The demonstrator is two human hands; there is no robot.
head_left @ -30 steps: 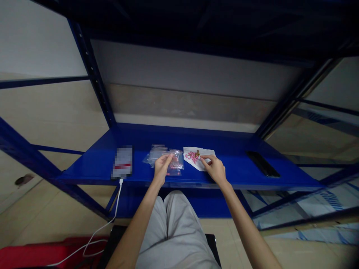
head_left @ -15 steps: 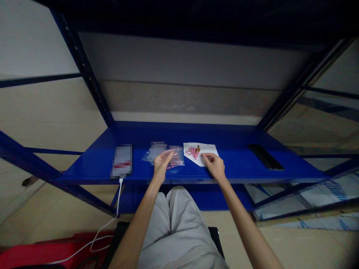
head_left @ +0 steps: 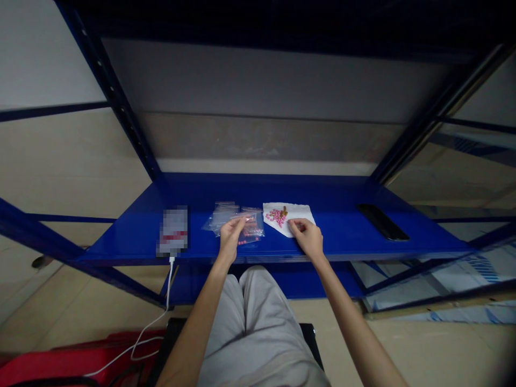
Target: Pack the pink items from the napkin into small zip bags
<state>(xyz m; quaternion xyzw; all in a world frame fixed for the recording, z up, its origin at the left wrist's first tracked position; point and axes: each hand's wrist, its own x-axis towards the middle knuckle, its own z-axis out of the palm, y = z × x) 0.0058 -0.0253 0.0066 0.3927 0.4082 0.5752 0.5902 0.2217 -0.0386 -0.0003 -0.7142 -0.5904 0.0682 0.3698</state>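
I sit facing a blue metal shelf (head_left: 330, 242). My left hand (head_left: 229, 239) pinches the edge of a small clear plastic bag (head_left: 252, 228) holding pink pieces, which lies on a pile of clear bags (head_left: 221, 214). My right hand (head_left: 308, 237) rests with curled fingers on the near corner of a white paper napkin (head_left: 296, 212). On the napkin sits a heap of small pink pills (head_left: 276, 217) with a brownish piece beside them.
A phone-like device (head_left: 173, 231) lies left on the shelf, its white cable (head_left: 151, 322) hanging to the floor. A flat black object (head_left: 382, 222) lies at the shelf's right. Blue uprights stand on both sides. A red item (head_left: 48, 365) sits on the floor.
My view has tilted slightly. My right hand slid a little down to the napkin's near corner. My left hand stays on the bag.
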